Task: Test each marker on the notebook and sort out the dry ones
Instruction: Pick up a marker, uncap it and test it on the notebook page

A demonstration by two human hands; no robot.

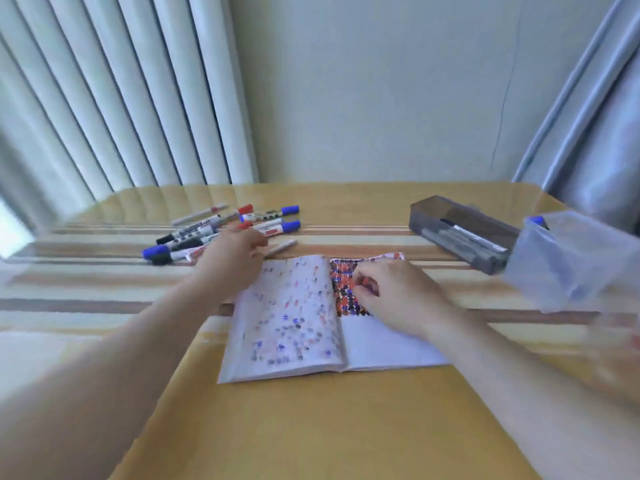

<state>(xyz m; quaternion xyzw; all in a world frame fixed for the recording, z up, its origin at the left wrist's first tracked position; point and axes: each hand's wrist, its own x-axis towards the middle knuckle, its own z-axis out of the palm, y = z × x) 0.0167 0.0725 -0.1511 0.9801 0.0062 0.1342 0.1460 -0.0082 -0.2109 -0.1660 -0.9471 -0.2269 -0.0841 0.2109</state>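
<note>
An open notebook (311,323) lies on the table in front of me, its pages covered with red, blue and black marker dots. A pile of markers (221,233) with blue, red and black caps lies behind it to the left. My left hand (232,261) reaches over the near edge of that pile, fingers stretched toward a red-capped marker (266,230); whether it grips one I cannot tell. My right hand (391,296) rests on the notebook's right page with its fingers curled, and nothing shows in them.
A dark translucent box (433,216) holding several markers stands at the back right. A clear plastic container (571,265) with a blue-capped marker stands beside it at the right edge. A single white pen (284,247) lies just behind the notebook. Curtains hang behind the table (311,427).
</note>
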